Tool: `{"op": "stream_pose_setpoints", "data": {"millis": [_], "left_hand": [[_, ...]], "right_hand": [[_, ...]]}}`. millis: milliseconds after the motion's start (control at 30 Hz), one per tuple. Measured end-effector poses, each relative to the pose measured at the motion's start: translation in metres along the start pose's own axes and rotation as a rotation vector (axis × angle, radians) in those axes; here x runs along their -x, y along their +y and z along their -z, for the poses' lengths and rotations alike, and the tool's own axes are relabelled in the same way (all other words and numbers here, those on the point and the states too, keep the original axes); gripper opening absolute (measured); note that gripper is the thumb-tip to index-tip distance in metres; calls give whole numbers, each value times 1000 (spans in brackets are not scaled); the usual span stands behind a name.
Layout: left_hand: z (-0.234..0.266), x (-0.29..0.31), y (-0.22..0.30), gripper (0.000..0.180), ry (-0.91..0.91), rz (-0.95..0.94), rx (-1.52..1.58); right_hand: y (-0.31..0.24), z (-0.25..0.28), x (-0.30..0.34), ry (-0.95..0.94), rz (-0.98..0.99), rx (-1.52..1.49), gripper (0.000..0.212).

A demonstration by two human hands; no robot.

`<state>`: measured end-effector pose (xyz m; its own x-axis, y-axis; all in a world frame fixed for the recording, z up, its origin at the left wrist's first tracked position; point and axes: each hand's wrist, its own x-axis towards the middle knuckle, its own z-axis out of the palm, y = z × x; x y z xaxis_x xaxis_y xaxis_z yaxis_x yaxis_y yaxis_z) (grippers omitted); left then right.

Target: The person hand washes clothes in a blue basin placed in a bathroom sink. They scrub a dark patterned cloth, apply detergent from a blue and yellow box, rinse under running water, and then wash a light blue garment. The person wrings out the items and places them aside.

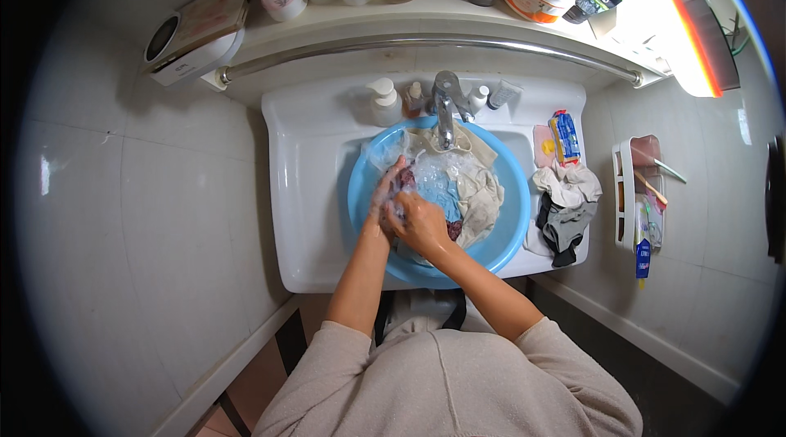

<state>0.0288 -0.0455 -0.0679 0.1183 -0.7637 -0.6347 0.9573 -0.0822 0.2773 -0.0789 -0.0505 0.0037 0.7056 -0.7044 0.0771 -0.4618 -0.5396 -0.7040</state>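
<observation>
Over a light-blue basin (521,212) in the white sink, my two soapy hands meet. A wet maroon patterned cloth (455,230) is bunched between them, and part of it shows beyond my right wrist. My left hand (383,198) grips the cloth from the left side, its thumb pointing up and its other fingers partly hidden by suds. Closed like a fist, my right hand (417,220) presses on the cloth against the left palm. In the foamy water beside them lie a light-blue cloth (440,191) and cream-coloured cloths (481,199).
A chrome faucet (445,101) reaches over the basin's far rim. Behind it stand a white pump bottle (384,101) and small bottles. Crumpled white and grey clothes (567,220) lie on the sink's right ledge (580,249). A metal rail (426,41) runs below the shelf.
</observation>
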Motion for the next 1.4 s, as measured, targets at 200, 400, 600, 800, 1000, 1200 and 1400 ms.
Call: {"op": "stream_pose_setpoints", "data": {"millis": [200, 400, 600, 800, 1000, 1200, 1400], "left_hand": [[53, -35, -8, 32, 71, 3, -44], [-11, 2, -27, 51, 339, -41, -242], [15, -10, -15, 62, 295, -293, -583], [36, -40, -14, 68, 109, 22, -1064], [29, -19, -29, 66, 248, -291, -463], [-2, 13, 14, 40, 51, 51, -178], [-54, 42, 6, 39, 70, 26, -70]], "right_hand": [[13, -18, -15, 57, -87, 62, 18], [110, -21, -48, 31, -424, 13, 31], [127, -16, -37, 162, -277, 15, 26], [175, -35, -40, -301, -95, 137, 35], [76, -36, -29, 40, -98, -89, 28], [-10, 10, 7, -52, 16, -161, 17], [-11, 16, 3, 9, 58, -5, 23]]}}
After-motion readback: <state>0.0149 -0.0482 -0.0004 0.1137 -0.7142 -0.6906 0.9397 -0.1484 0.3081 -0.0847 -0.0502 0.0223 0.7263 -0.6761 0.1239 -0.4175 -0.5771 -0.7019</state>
